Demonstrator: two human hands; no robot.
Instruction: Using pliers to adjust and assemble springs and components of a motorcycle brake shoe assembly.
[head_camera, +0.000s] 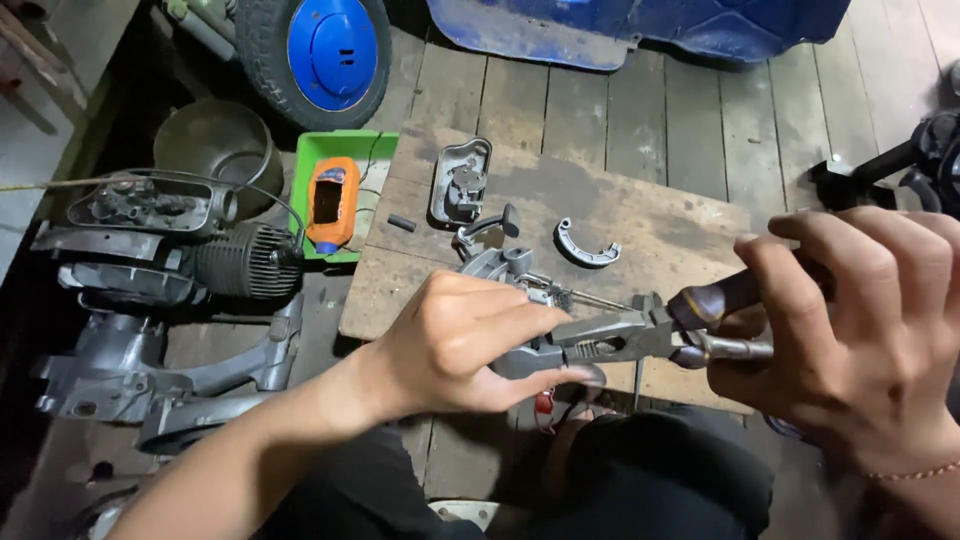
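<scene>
**Pliers Bite on a Metal Part Held Over a Wooden Board**

The right hand (860, 340) is wrapped tight around the dark handles of a pair of pliers (640, 335), fingers curled over the upper handle and the lower one pressed into the palm. The tool's metal head points away from that fist toward the left hand (460, 340), and its nose looks closed on the grey metal part (520, 275) held there, though the exact point of contact is hidden behind the fingers.

The left hand is closed over the part from above, thumb underneath and fingertips lying along the pliers' head, so the two hands nearly meet. Most of the part is covered; a piece of it and a thin rod stick out just beyond the knuckles, on the far side of the grip.

Below both hands lies a worn wooden board (690, 225). Farther from the grip on that board sit a curved metal shoe (585, 248), a small grey cover plate (460, 182) and a short black cylinder (401, 222). Well off beyond the left wrist, a green tray (345, 150) holds an orange meter (331, 203), beside a finned engine block (245, 260).
</scene>
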